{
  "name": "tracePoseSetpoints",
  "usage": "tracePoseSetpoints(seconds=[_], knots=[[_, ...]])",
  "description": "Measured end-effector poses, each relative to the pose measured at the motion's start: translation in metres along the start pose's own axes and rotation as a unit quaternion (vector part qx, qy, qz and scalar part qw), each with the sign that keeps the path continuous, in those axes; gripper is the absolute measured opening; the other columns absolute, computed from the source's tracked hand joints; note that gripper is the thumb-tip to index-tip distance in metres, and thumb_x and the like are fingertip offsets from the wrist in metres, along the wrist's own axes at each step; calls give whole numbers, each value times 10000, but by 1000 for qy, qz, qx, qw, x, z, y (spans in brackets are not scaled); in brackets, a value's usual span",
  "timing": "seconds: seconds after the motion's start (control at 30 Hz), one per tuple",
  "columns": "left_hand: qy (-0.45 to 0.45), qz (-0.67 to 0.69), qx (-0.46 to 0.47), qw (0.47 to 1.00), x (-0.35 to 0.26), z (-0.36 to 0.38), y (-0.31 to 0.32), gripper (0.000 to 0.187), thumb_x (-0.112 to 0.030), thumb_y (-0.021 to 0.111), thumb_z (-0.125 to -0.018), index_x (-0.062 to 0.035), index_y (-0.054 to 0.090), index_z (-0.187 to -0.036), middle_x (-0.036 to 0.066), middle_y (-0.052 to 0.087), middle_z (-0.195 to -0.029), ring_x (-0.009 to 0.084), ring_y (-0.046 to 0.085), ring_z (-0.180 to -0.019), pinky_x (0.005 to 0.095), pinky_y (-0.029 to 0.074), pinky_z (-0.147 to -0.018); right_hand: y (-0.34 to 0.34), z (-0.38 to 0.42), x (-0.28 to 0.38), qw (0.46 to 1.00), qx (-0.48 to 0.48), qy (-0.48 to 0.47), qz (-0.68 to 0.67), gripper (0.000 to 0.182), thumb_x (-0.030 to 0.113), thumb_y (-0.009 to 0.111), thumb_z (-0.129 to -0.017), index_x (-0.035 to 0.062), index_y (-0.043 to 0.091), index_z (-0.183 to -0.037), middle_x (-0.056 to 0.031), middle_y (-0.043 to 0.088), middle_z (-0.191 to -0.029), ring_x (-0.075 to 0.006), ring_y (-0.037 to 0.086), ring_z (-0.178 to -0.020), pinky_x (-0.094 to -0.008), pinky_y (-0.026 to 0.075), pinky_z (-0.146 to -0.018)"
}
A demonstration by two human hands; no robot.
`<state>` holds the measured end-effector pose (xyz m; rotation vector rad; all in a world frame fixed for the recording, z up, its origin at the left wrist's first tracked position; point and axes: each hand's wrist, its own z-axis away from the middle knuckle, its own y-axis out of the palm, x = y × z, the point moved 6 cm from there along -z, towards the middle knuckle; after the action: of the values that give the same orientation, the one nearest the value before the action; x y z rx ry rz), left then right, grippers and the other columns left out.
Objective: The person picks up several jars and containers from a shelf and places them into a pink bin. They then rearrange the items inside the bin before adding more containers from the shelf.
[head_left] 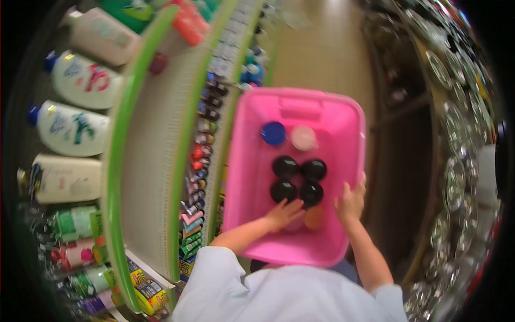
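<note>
In front of my body is a deep pink plastic tub with several round-topped containers standing inside. My left hand reaches into it, fingers stretched out flat, just below a glossy black lid. The fingertips seem to touch or nearly touch that lid. Partly under this hand is a pale pinkish round top, and beside it a tan round lid. More black lids are grouped above, with a blue lid and a whitish-pink lid at the far end. My right hand grips the tub's right rim.
On the left, green-edged shelves hold white pump bottles and several rows of small items. A dark shelf unit runs along the right, with shiny clear-wrapped goods beyond it. The tiled aisle floor stretches ahead.
</note>
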<state>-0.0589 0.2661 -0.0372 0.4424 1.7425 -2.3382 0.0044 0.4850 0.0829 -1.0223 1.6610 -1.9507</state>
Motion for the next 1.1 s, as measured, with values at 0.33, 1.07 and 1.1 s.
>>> tracePoseSetpoints(seconds=[0.33, 1.07, 1.1], knots=[[-260, 263, -535, 760, 173, 130, -283, 643, -73, 687, -763, -21, 425, -1348, 215, 420, -1395, 361, 442, -1267, 442, 393, -1032, 7, 5, -6, 1000, -13, 10, -4, 429, 79, 733, -667, 40, 593, -1070, -236, 126, -1509, -412, 450, -1184, -445, 524, -852], [-398, -38, -601, 693, 521, 226, -437, 1023, -565, 818, -599, 11, 410, -1340, 228, 443, -1367, 371, 413, -1277, 435, 310, -1072, 6, 3, 4, 997, -62, 6, 38, 442, 6, 660, -593, 1, 546, -1020, -272, 207, -1491, -488, 399, -1255, -463, 464, -921], [-402, -41, -596, 693, 527, 226, -439, 1005, -570, 813, -601, 5, 431, -1331, 223, 457, -1359, 368, 423, -1272, 430, 317, -1069, 8, 3, 2, 998, -56, 10, 37, 444, 9, 664, -587, -2, 546, -1015, -274, 207, -1490, -490, 395, -1257, -464, 463, -921]])
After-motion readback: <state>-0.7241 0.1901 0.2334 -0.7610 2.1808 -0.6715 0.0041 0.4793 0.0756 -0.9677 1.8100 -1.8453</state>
